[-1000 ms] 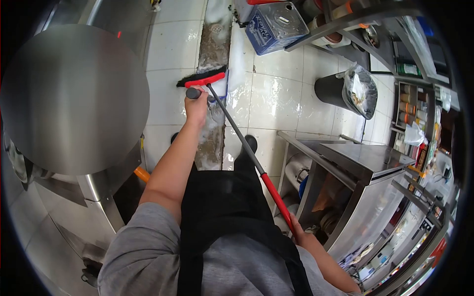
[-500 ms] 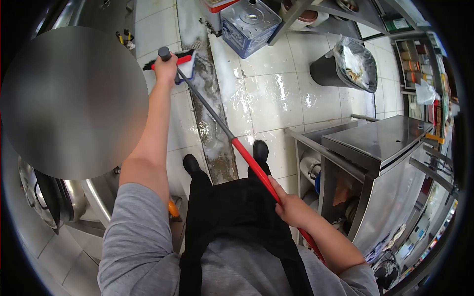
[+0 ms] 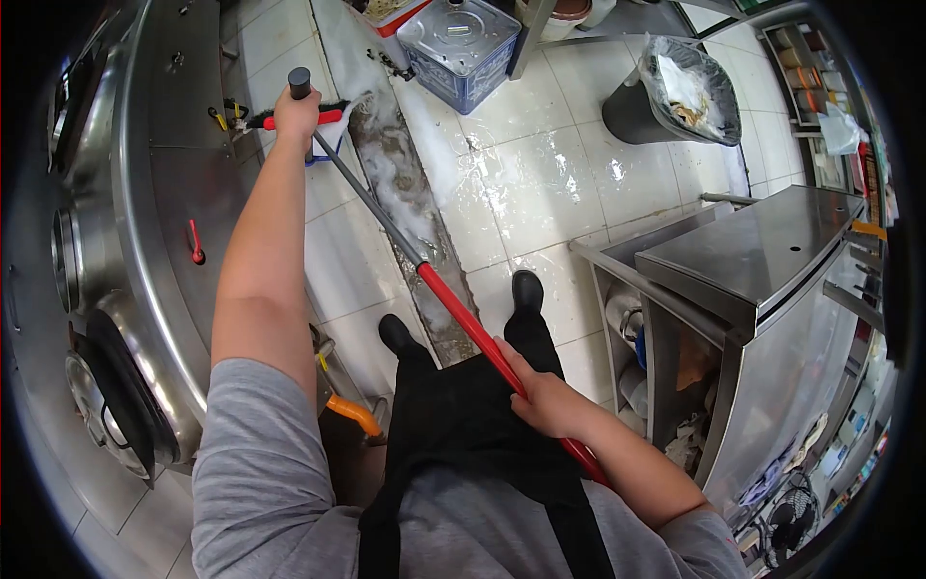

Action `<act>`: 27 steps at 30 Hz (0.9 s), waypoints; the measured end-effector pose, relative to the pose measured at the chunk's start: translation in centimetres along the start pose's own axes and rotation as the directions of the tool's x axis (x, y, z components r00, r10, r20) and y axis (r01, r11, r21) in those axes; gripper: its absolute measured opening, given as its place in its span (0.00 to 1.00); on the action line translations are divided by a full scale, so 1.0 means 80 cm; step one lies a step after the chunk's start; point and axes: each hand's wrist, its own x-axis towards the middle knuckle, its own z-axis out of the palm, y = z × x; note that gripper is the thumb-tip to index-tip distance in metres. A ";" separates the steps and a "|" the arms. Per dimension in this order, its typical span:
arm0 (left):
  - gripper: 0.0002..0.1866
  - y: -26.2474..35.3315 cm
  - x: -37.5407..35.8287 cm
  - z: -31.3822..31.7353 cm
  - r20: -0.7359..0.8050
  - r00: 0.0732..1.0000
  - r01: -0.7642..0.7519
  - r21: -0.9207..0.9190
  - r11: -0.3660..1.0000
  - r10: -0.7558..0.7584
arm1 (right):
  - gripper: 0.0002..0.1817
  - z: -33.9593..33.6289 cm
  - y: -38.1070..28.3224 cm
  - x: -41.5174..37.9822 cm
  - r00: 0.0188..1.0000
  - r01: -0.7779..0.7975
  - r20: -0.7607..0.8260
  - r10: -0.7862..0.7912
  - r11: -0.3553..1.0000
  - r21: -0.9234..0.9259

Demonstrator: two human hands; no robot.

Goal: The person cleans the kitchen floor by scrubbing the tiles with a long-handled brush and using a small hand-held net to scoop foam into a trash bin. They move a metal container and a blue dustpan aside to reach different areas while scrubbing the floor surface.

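Observation:
My left hand (image 3: 299, 118), arm stretched forward, is closed round an upright handle with a round grey cap (image 3: 300, 79). What this handle joins below is mostly hidden. My right hand (image 3: 550, 398) grips the red part of a broom pole (image 3: 463, 318) near my waist. Its thinner grey part slants away to the upper left, behind my left hand. A red brush head with black bristles (image 3: 330, 117) shows there, low at the floor. Beside it is a white piece with a blue edge (image 3: 329, 147), partly covered. Foamy water lies in the floor channel (image 3: 391, 159) by the brush.
A steel counter (image 3: 174, 193) runs along my left, with a red utensil (image 3: 196, 243) on it. Ahead stand a square metal tin (image 3: 460, 53) and a lined bin (image 3: 641, 111). A steel unit (image 3: 743, 261) is on my right. Wet tiles (image 3: 535, 183) surround the channel.
My view has shifted, showing more of the left counter. Both hands keep their hold, and the left hand, brush head and pole appear slightly farther left in view.

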 end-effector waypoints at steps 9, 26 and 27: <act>0.06 0.015 -0.013 0.000 -0.003 0.999 -0.047 0.049 0.998 0.047 | 0.46 0.007 0.005 -0.006 1.000 0.022 0.012 -0.023 0.998 0.057; 0.10 -0.152 -0.244 -0.148 -0.126 0.907 0.119 -0.839 0.532 -0.402 | 0.47 0.027 -0.034 -0.182 0.985 -0.147 -0.078 0.157 0.982 0.122; 0.11 -0.147 -0.255 -0.161 -0.110 0.923 0.111 -0.842 0.528 -0.370 | 0.47 0.032 -0.035 -0.192 0.975 -0.192 -0.080 0.207 0.969 0.157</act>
